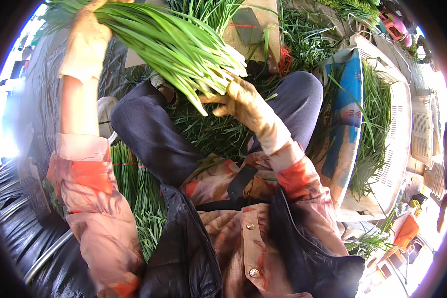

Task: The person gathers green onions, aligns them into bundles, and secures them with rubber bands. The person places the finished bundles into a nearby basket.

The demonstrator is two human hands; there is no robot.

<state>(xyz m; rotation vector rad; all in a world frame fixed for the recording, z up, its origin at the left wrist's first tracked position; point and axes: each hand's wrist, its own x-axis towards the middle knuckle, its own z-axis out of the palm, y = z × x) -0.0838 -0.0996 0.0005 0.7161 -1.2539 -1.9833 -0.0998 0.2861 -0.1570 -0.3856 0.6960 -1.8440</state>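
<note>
My left hand point(91, 37), in a tan glove, grips a large bunch of garlic chives point(171, 44) by its leafy green part, at the upper left. The bunch slants down to the right, and its pale cut ends point towards my right hand point(242, 100). That hand wears a similar soiled glove. Its fingers are spread at the stem ends, with the lower ones apart from the stems; whether the upper fingers touch them is hard to see. Loose green leaves point(212, 130) cover the ground between my bent knees.
A wooden stand point(270, 39) with a metal plate point(247, 26) is ahead, red ties point(285, 61) beside it. To the right sits a white plastic crate point(398, 123) of leaves, a blue-and-white sack point(342, 119) along its side. Tied chive bundles point(128, 167) lie left of me.
</note>
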